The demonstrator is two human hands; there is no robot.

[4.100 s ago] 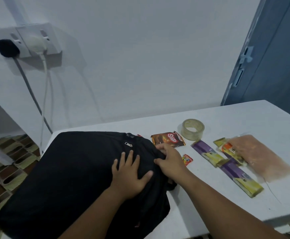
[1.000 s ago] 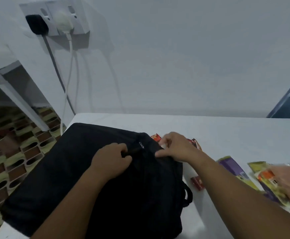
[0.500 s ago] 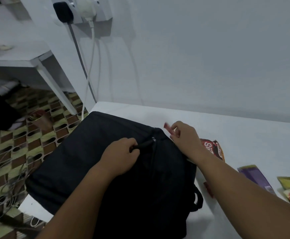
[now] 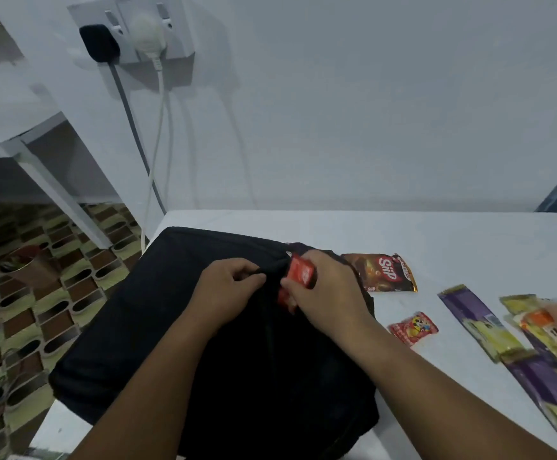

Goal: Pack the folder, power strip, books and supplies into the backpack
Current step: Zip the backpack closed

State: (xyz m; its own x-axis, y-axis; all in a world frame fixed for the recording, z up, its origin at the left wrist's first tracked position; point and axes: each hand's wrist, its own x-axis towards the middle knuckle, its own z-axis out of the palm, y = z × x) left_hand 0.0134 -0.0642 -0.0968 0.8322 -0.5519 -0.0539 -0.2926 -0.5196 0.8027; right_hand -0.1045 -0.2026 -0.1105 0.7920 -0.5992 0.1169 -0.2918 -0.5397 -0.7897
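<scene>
A black backpack [image 4: 157,313] lies flat on the white table [image 4: 436,240]. My left hand [image 4: 227,287] pinches the backpack fabric near its top edge. My right hand [image 4: 323,290] holds a small red packet [image 4: 300,273] right at that same edge, beside the left hand. Whether the packet is partly inside the bag is hidden by my fingers.
Right of the backpack lie a brown Siip wrapper [image 4: 383,272], a small red sweet packet [image 4: 413,328], two purple-and-yellow sachets [image 4: 479,322] and a yellow-orange pack [image 4: 535,323]. Wall sockets [image 4: 131,31] with cables hang at the back left. Patterned floor shows beyond the table's left edge.
The red packet has come further into view in my right hand and moved toward the left hand. The camera has tilted so the wrappers on the right show again.
</scene>
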